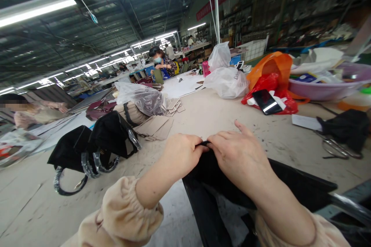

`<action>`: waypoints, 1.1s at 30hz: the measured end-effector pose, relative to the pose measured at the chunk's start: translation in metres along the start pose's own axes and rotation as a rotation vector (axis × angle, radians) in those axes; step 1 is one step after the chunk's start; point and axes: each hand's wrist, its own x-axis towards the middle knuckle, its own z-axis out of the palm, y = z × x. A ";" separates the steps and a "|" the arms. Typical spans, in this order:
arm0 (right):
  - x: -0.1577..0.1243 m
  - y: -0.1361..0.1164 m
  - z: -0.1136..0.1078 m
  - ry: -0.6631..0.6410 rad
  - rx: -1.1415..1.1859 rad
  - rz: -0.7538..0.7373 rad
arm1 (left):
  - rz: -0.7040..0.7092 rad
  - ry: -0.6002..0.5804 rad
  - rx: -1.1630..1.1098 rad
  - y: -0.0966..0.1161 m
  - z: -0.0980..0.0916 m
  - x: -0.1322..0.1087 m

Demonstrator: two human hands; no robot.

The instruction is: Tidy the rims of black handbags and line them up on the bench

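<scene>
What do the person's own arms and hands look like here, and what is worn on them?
The left hand and the right hand are bare, with no gloves, rings or watch in view. The left sleeve is soft pale beige cloth with a gathered elastic cuff, pushed up the forearm. The right sleeve is the same beige and only partly in view at the bottom edge.

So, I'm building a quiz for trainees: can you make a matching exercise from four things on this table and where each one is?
1 black piece
2 phone
3 scissors
4 handbags

a on the red bag
b left side, handles plastic-wrapped
c pinched by left hand and right hand
d right side, beside black cloth

Pairs: 1c, 2a, 3d, 4b
</scene>
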 end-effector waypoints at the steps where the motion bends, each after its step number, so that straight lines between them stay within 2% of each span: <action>1: 0.000 -0.001 0.001 0.014 -0.002 -0.005 | 0.003 0.004 0.002 0.000 0.000 0.000; 6: 0.001 -0.006 0.005 0.074 -0.019 0.040 | -0.025 -0.013 -0.060 -0.001 0.000 0.000; 9: 0.000 -0.007 0.005 0.087 -0.018 0.069 | -0.073 -0.018 -0.289 -0.009 0.001 -0.008; 12: -0.001 -0.008 0.004 0.089 -0.014 0.077 | -0.159 0.048 -0.488 -0.022 0.000 -0.025; 16: -0.002 -0.010 0.003 0.093 -0.011 0.075 | -0.282 0.134 -0.537 -0.030 -0.005 -0.047; 19: -0.002 -0.011 0.002 0.092 -0.019 0.074 | -0.330 0.117 -0.535 -0.025 -0.006 -0.055; 23: -0.003 -0.012 0.001 0.082 -0.017 0.069 | -0.293 0.087 -0.448 -0.017 -0.004 -0.053; 29: -0.004 -0.014 -0.001 0.068 -0.015 0.092 | -0.161 0.308 -0.019 -0.007 -0.006 -0.046; 33: -0.003 -0.014 -0.001 0.060 -0.003 0.093 | -0.102 0.341 0.188 -0.003 -0.005 -0.047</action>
